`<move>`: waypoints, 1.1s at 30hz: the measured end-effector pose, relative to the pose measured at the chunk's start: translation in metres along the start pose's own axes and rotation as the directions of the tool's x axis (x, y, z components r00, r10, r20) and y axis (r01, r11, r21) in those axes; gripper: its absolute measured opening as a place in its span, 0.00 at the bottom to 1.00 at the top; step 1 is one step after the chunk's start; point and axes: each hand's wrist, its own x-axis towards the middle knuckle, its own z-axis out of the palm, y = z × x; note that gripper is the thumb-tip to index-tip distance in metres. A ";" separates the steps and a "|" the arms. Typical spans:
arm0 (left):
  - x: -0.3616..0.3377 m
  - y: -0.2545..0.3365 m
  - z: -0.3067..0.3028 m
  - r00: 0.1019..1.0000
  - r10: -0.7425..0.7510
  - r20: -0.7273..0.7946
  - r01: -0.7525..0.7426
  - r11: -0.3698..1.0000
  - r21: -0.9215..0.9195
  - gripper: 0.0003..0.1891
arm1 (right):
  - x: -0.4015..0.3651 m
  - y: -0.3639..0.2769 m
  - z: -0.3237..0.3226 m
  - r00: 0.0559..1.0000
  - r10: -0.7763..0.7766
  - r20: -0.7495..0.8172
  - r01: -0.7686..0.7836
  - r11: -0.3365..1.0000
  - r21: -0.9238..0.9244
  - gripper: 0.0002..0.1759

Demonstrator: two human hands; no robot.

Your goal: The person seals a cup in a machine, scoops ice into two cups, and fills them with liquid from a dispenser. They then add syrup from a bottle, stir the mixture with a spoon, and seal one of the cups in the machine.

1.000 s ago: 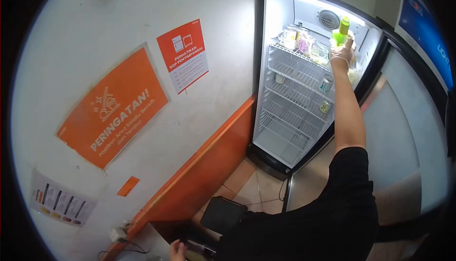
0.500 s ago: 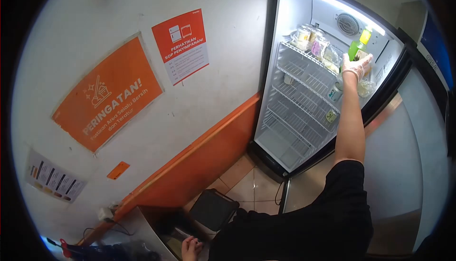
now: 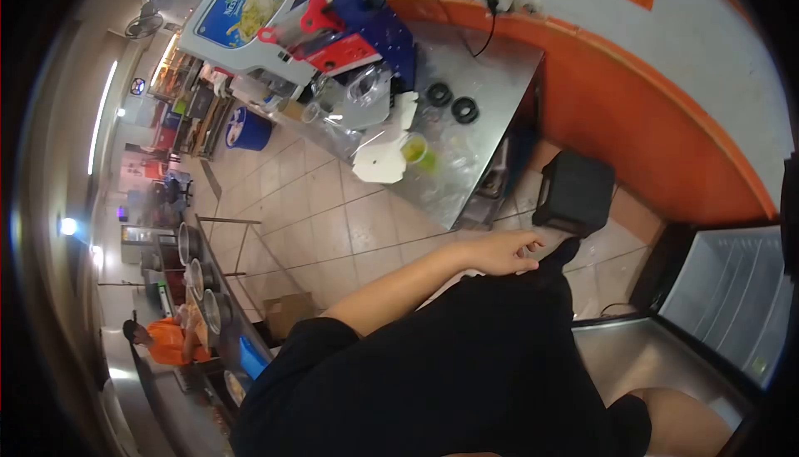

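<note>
My left hand (image 3: pixel 508 253) hangs in front of my black shirt with its fingers loosely curled and the thumb apart. Nothing shows in it. Nearest to it is a black bin-like box (image 3: pixel 576 193) on the floor. At the lower right only part of my right arm (image 3: pixel 682 424) is visible, and the hand itself is out of view. Beside that arm the fridge (image 3: pixel 732 286) stands with its shelves partly showing. On the steel table (image 3: pixel 466 153) is a clear cup with green contents (image 3: pixel 414 149).
Two black rings (image 3: pixel 452 102), white cardboard (image 3: pixel 379 161) and a blue-red machine (image 3: pixel 349 49) are on the table. A drink dispenser (image 3: pixel 241 16) stands behind. A blue bin (image 3: pixel 248 128) and cardboard box (image 3: pixel 289 314) are on the floor. A person in orange (image 3: pixel 166 342) works near pots.
My view has swung left from the fridge to the steel table and the kitchen. My gloved right hand, earlier at a green bottle on the top shelf, has left the view.
</note>
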 end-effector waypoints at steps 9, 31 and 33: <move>-0.274 -0.458 -0.005 0.506 -0.803 -0.315 0.859 0.437 0.266 0.25 | -0.034 -0.123 -0.232 0.981 0.195 0.020 -0.195 0.981 -0.015 0.33; -0.235 -0.397 0.064 0.799 -0.373 -0.471 0.428 0.904 0.012 0.27 | -0.034 -0.170 0.154 0.984 -0.159 0.082 0.178 0.823 -0.540 0.57; -0.254 -0.387 0.029 0.675 -0.401 -0.619 0.405 0.903 -0.142 0.25 | -0.052 -0.199 0.193 0.991 -0.133 -0.030 0.078 0.734 -0.675 0.53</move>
